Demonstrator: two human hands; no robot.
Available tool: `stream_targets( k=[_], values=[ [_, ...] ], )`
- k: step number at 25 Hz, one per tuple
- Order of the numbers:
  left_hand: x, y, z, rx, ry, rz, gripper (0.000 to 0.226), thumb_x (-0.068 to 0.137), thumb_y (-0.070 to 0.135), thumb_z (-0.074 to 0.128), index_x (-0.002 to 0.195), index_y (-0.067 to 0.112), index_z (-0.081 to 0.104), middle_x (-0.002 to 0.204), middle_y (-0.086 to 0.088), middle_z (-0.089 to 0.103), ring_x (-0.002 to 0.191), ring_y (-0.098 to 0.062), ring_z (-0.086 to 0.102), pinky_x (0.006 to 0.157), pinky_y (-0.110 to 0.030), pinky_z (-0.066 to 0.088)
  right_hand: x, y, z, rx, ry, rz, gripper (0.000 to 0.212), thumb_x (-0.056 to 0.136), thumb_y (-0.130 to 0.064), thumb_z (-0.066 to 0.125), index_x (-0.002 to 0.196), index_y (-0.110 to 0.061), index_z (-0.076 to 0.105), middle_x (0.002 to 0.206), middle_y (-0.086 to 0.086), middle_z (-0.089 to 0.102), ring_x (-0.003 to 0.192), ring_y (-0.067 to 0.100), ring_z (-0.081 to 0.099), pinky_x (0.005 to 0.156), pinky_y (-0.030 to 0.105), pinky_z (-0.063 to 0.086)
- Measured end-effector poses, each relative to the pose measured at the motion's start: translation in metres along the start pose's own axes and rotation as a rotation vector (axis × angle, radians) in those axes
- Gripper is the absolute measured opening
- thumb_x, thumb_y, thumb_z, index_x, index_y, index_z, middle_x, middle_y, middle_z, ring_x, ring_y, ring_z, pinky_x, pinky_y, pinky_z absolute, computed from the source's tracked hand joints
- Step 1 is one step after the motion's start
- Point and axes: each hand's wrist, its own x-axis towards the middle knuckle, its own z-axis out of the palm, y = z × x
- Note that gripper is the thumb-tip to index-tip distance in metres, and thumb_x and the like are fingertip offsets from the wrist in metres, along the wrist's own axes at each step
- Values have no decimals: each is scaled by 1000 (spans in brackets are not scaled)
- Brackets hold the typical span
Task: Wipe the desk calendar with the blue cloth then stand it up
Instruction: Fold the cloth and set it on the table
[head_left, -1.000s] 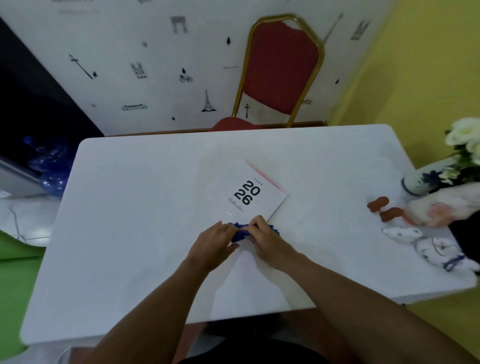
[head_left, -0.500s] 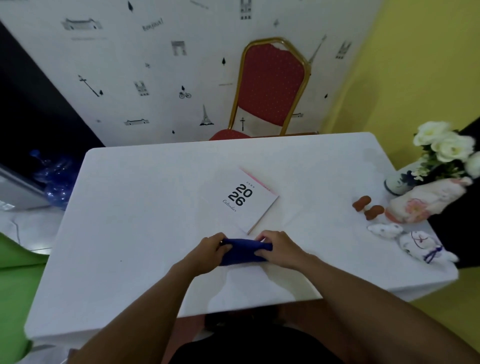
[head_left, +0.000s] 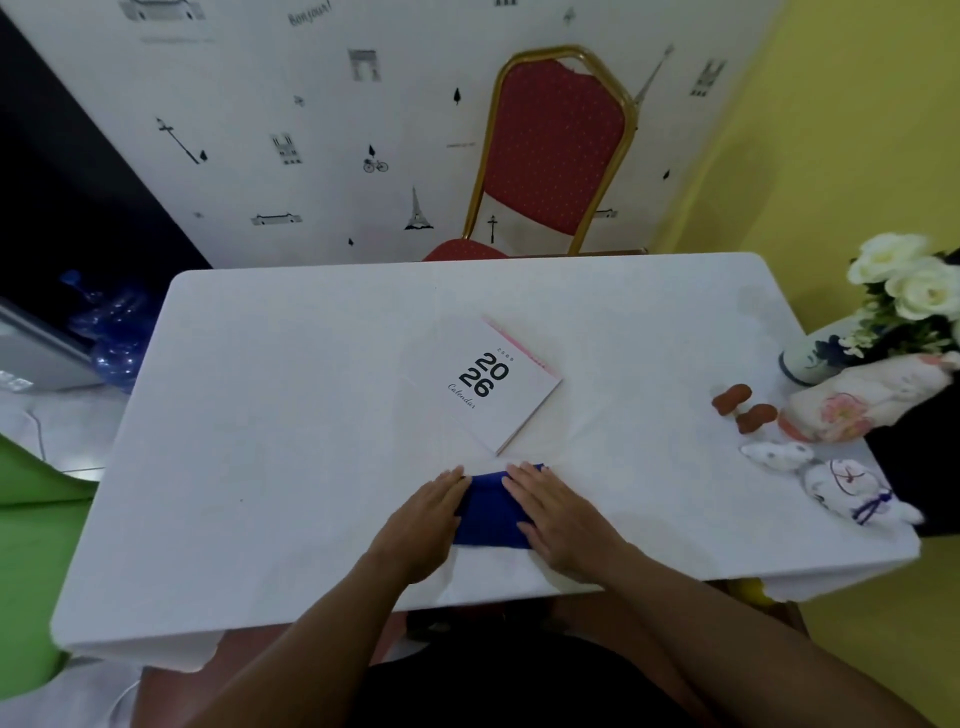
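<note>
While the calendar (head_left: 485, 384) lies flat, both hands (head_left: 422, 525) (head_left: 563, 519) press outstretched fingers (head_left: 524, 480) onto the blue cloth (head_left: 488, 512).

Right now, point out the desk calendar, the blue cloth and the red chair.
desk calendar (head_left: 480, 382), head view, on the printed 2026 of its cover.
blue cloth (head_left: 488, 512), head view, on the bare middle between the hands.
red chair (head_left: 556, 150), head view, on the padded backrest.

1. The blue cloth (head_left: 488, 514), bunched between pinching fingers a second ago, now lies flat and folded on the table (head_left: 270, 415).
2. Both hands, left (head_left: 421, 525) and right (head_left: 561, 519), now press it with open palms.
</note>
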Motion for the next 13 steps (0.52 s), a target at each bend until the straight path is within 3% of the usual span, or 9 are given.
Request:
stream_targets(
  k=[2,4,13],
  values=[
    [-3,-1,11,214,-58,74,61,103,29,30,154,17,-1,163,-3,-5,149,-20,-4,121,-38,7,-7,-3,11,-30,-87,-6,64,107,-40,36,159,-5,25,168,13,21,155,28,22,124,47,25],
    [-6,-2,20,351,-92,72,61,104,34,22,152,13,-9,161,-6,-13,148,-22,-13,121,-41,1,-10,-4,19,-43,-134,17,65,108,-43,30,160,-7,21,169,11,16,156,27,18,125,48,24],
    [-6,-6,24,444,-120,35,65,102,41,17,152,12,-12,161,-8,-14,148,-23,-13,121,-45,0,-5,-1,15,-33,-120,57,63,106,-39,33,160,-7,25,168,11,21,155,27,20,125,46,25]
  ],
)
